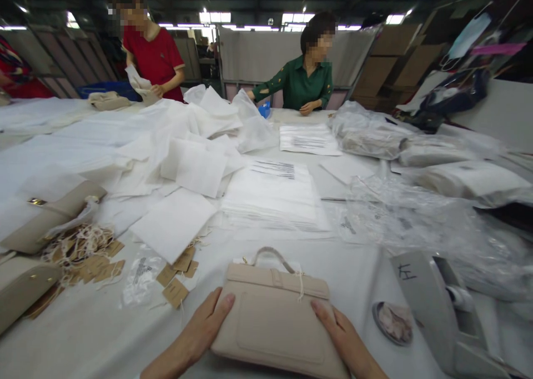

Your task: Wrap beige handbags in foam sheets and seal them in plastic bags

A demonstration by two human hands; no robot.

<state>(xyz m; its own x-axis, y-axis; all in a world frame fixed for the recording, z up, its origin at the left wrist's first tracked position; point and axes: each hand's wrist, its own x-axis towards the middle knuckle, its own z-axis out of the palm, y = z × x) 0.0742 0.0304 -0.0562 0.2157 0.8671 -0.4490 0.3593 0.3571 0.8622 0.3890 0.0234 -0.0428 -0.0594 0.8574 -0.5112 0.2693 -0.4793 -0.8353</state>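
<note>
A beige handbag (277, 318) with a short top handle lies flat on the white table right in front of me. My left hand (204, 326) rests against its left edge, fingers together and extended. My right hand (339, 329) touches its right edge the same way. Both hands press on the bag's sides; neither wraps around it.
Brown paper tags with strings (89, 254) lie at the left beside two more beige bags (45, 215). White dust bags (195, 168) and stacked plastic sleeves (272, 198) cover the middle. A grey tape dispenser (437, 307) stands at the right. Two people work at the far side.
</note>
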